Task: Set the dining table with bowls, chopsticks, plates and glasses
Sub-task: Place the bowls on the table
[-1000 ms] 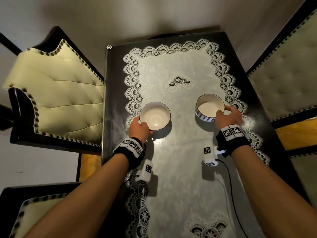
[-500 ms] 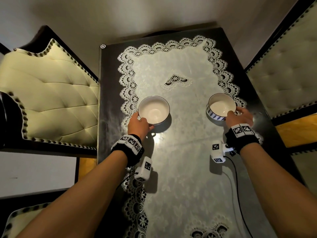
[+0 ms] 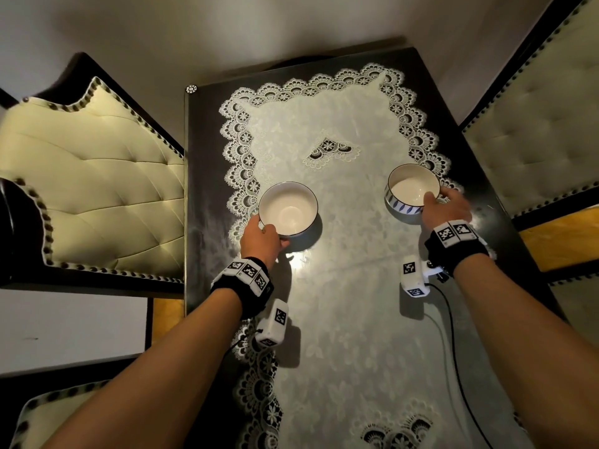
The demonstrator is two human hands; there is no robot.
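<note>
From the head camera I look down on a dark table [image 3: 204,189] covered by a pale cloth [image 3: 340,303] with a lace border. My left hand [image 3: 262,239] grips the near rim of a plain white bowl [image 3: 288,209], thumb over the edge and fingers curled beneath. The bowl sits upright over the cloth's left lace edge; I cannot tell whether its base touches the table. My right hand [image 3: 445,209] pinches the near right rim of a blue-patterned bowl [image 3: 410,189], thumb inside and fingers outside. That bowl is tipped slightly away from me, over the cloth's right lace edge. The two bowls are well apart, level with each other across the table. Each wrist wears a black band carrying marker tags, with a white tagged block [image 3: 274,322] hanging beside it. Cream tufted chairs [image 3: 97,176] stand at both sides.
</note>
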